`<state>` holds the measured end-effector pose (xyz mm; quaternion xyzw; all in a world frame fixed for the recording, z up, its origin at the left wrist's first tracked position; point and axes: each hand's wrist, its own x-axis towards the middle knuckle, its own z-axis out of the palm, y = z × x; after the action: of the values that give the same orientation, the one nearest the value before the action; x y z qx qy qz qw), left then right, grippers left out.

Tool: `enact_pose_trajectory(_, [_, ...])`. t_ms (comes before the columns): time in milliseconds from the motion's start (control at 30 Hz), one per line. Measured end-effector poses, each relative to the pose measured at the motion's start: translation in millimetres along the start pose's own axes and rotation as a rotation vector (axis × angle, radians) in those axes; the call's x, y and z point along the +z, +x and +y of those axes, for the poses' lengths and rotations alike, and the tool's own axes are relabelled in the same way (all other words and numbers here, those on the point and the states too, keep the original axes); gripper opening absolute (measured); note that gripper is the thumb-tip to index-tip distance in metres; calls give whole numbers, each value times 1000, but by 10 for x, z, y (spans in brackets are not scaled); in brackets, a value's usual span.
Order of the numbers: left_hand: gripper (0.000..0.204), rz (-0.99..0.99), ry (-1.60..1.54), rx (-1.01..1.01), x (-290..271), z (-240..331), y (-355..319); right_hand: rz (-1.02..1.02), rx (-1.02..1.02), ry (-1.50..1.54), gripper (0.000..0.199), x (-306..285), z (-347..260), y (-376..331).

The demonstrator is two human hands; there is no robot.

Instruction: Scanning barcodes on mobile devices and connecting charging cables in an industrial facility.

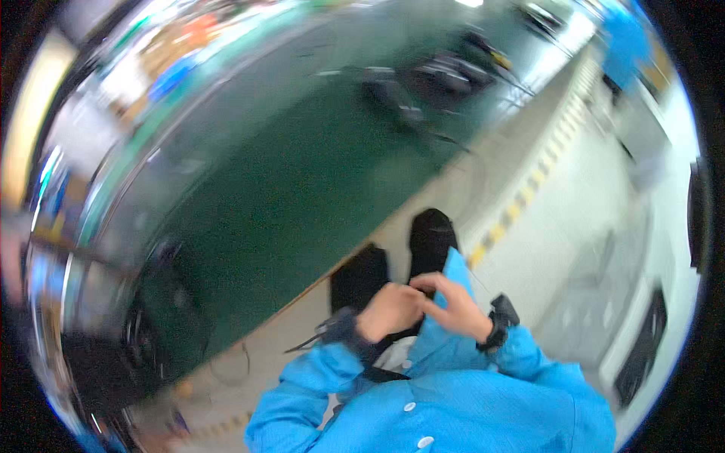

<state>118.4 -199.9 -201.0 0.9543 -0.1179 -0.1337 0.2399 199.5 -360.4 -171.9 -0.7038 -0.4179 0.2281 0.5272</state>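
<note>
Both hands meet at the front edge of a bright blue work coat (pixel 453 392), just above its row of white snap buttons (pixel 408 406). Left hand (pixel 389 311) is curled loosely, its fingers bent in against the cloth, though the blur hides whether it truly pinches anything. Right hand (pixel 453 302) is half closed, thumb and forefinger pinching the raised flap of the coat's front (pixel 455 266) and holding it up toward the left hand. A black wrist device (pixel 500 321) sits on the right wrist, just beside the coat's cuff. Beyond the flap, two black shoes (pixel 432 235) stand on the pale floor (pixel 559 226), with a yellow-and-grey striped line (pixel 521 200) running past them and a dark green floor area (pixel 302 189) further out from the coat. Fastening such a front probably goes best with the two edges kept level and taut, each snap lined up squarely before pressing.
</note>
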Motion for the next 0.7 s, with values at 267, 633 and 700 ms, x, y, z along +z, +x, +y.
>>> enact_pose_trajectory(267, [51, -167, -440, 107, 232, 28, 588, 637, 618, -414, 50, -178, 605, -827])
enact_pose_trajectory(633, [35, -409, -721, -87, -76, 568, 1794, 542, 1153, -344, 63, -661, 1107, -897])
enact_pose_trajectory(700, [37, -416, -761, -60, -696, 1052, 2019, 486, 1184, -192, 65, -948, 768, -1045])
